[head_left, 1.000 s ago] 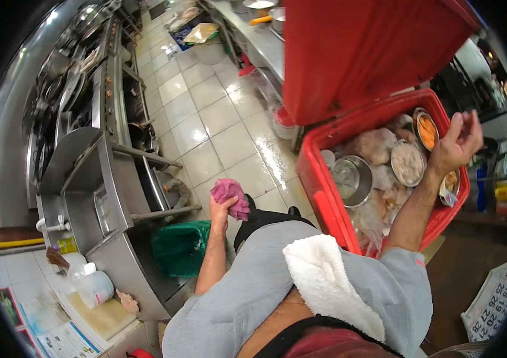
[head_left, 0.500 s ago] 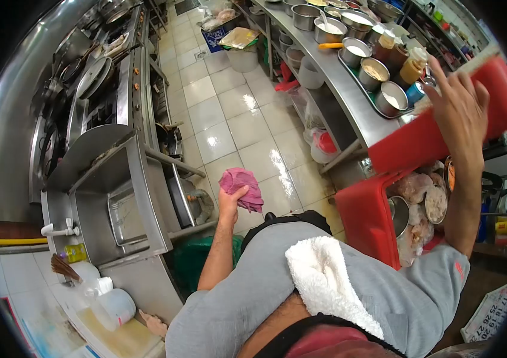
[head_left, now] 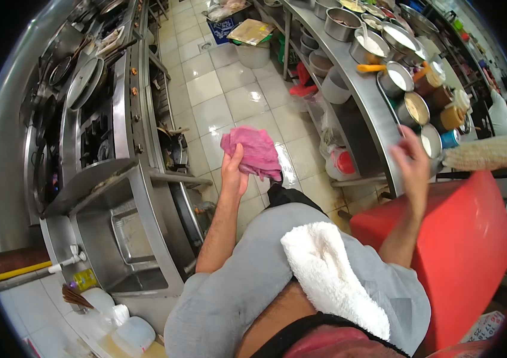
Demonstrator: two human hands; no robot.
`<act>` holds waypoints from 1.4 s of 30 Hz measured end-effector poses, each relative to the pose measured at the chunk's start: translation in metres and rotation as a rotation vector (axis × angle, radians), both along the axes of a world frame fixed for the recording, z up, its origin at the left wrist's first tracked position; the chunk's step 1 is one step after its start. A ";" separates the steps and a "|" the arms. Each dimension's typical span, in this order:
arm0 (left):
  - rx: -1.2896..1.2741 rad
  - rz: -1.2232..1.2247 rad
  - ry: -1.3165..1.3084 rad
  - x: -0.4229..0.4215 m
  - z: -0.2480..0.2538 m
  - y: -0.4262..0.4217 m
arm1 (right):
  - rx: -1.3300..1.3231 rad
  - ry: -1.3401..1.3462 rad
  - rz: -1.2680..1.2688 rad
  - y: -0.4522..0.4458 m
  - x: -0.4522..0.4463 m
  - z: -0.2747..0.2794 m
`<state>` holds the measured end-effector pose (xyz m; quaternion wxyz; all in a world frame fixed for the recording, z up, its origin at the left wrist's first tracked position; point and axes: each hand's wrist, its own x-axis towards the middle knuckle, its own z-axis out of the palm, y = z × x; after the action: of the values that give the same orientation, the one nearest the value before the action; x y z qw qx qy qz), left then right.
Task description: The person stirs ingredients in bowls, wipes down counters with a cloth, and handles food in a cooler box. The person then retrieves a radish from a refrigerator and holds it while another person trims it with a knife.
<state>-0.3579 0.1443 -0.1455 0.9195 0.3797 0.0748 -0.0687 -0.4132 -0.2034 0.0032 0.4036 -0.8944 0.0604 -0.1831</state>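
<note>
My left hand is closed around a bunched pink cloth, held out over the tiled floor in front of me. The thumb lies over the cloth's near side. My right hand is blurred, with its fingers apart and nothing visible in them. It is above the red lid of a chest at my right, close to the steel counter's edge. The lid is down and hides what lies inside. A white towel hangs at my waist.
The steel counter on the right carries metal pots and sauce bottles. On the left are a steel sink and a stove with pans. A lidded bucket stands on the tiled floor.
The red lid has swung down over the chest, covering the bags and bowls in it. My right hand has come down and left off the lid. The cloth remains in my left hand.
</note>
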 end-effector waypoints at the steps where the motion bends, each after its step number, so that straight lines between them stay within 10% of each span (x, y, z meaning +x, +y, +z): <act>1: 0.002 -0.040 -0.033 0.021 0.006 -0.001 | -0.027 0.111 0.111 0.019 0.030 -0.007; 12: 0.187 0.091 0.006 0.209 0.000 0.019 | 0.058 0.152 0.889 0.218 0.276 -0.110; 23: 0.343 -0.251 0.081 0.441 -0.016 0.085 | 0.376 0.325 0.572 0.268 0.514 -0.177; 25: 0.385 -0.299 0.066 0.495 -0.007 0.093 | 0.865 0.364 0.481 0.270 0.559 -0.166; 30: 0.830 -0.537 -0.215 0.606 -0.016 0.089 | 1.136 0.348 0.154 0.266 0.648 -0.159; 41: 0.550 -0.646 -0.006 0.808 -0.071 0.003 | 1.049 0.475 0.322 0.188 0.813 -0.193; 42: 0.535 -0.656 0.020 0.825 -0.078 -0.004 | 0.652 0.382 0.301 0.176 0.824 -0.201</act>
<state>0.4674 0.1402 -0.2231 0.7171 0.6082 -0.0258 -0.3394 0.4111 -0.0273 -0.1983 0.6700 -0.7362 0.0575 0.0765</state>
